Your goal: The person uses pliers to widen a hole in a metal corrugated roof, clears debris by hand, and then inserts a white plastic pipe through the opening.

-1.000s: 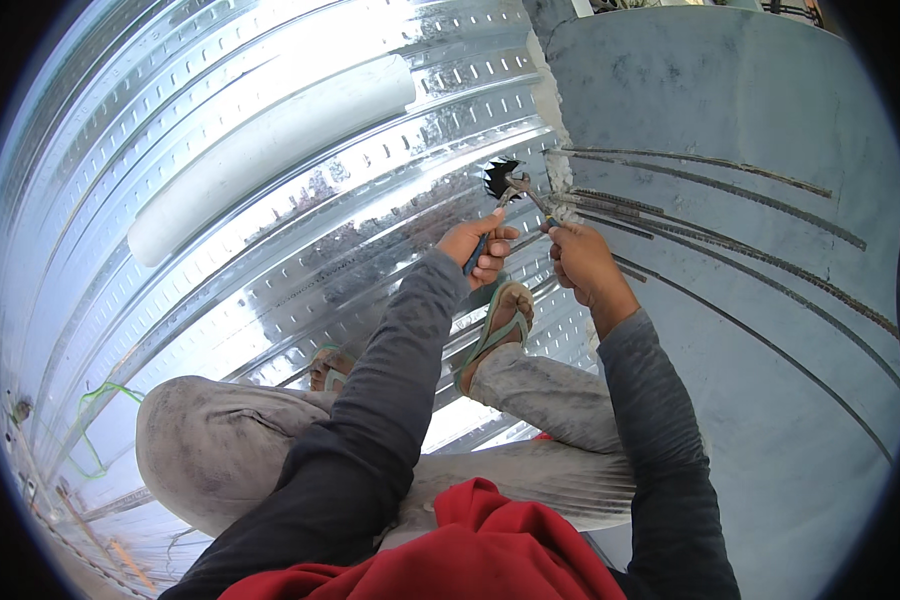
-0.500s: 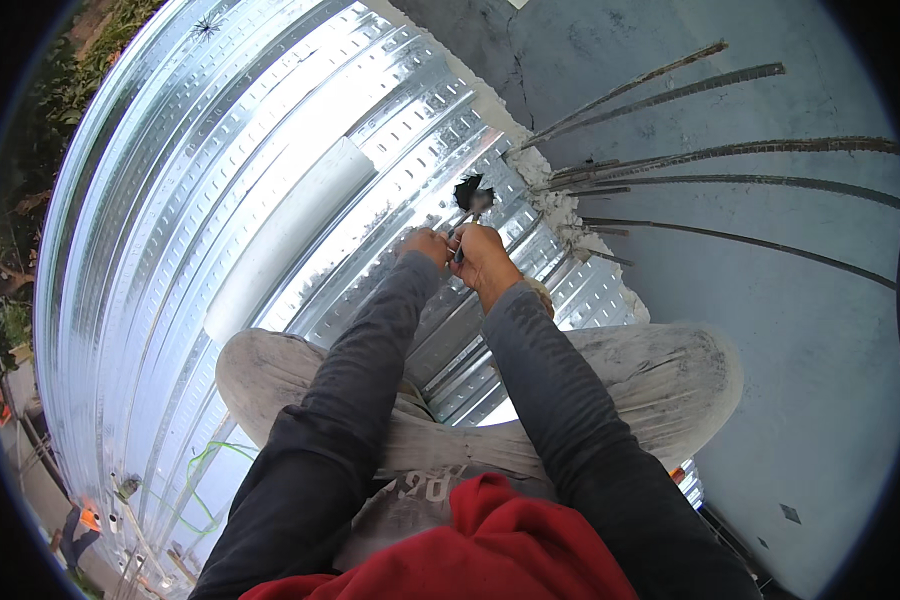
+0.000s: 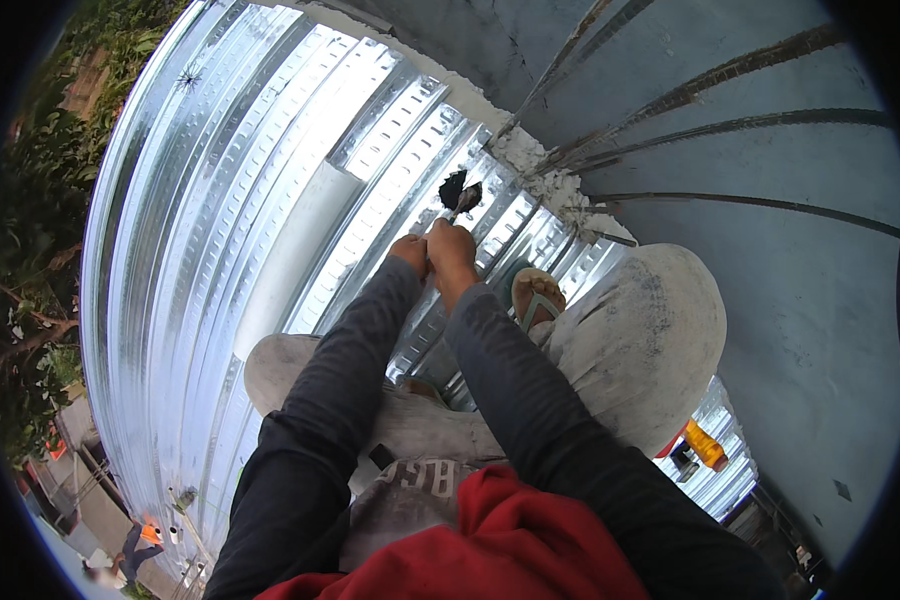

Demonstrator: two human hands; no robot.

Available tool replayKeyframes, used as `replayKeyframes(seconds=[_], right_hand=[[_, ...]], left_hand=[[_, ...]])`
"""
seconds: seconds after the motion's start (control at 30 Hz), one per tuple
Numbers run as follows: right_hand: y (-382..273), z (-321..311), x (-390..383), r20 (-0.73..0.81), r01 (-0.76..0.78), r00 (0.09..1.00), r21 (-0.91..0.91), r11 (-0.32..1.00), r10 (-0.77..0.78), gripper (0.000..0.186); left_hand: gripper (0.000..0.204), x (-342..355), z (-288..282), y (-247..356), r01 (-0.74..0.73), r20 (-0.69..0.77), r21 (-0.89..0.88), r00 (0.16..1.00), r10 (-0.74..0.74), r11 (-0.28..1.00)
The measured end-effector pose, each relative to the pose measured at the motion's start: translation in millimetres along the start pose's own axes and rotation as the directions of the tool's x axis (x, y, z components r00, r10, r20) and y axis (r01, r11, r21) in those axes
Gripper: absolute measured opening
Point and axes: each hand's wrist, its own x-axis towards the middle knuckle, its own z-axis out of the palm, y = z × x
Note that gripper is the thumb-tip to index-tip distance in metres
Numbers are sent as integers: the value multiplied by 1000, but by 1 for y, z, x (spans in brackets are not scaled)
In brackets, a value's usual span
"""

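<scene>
Centrally, 2 bare hands meet above a shiny, ribbed metal deck (image 3: 185,330), seen from the wearer's head through a round fisheye view. The right hand (image 3: 452,247), just above the middle of the frame, has its grip closed around a hand tool (image 3: 464,203); the handles are mostly hidden. The tool's metal head points up the frame and overlaps a jagged dark hole (image 3: 451,188) in the deck, slightly above the hands. The left hand (image 3: 410,252) sits touching the right, on its left side. The fingers are out of sight, so I cannot tell how far its grip is closed or whether it has hold of a handle.

Left of the hands, a smooth pale tube (image 3: 295,255) lies slanting across the ribs. Near the upper left is a small dark spiky mark (image 3: 188,79), with leafy plants (image 3: 40,230) beyond the deck's edge. Along the upper right, rough concrete (image 3: 520,155) borders the metal, and several dark bars (image 3: 790,119) fan out before a grey surface (image 3: 800,300).

Dusty trousers (image 3: 640,330) and red cloth (image 3: 510,540) fill the lower middle; a sandalled foot (image 3: 537,295) shows right of the hands. An orange object (image 3: 707,447) lies lower right.
</scene>
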Motion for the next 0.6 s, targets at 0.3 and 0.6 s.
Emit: replayKeyframes(seconds=[0.3, 0.6], right_hand=[[-9, -2, -6, -79, -1, 997, 257, 966, 22, 41], [-16, -12, -35, -135, -92, 980, 347, 933, 147, 53]], left_hand=[[28, 5, -3, -6, -348, 29, 649, 900, 435, 676], [36, -38, 15, 31, -19, -163, -185, 987, -11, 983]])
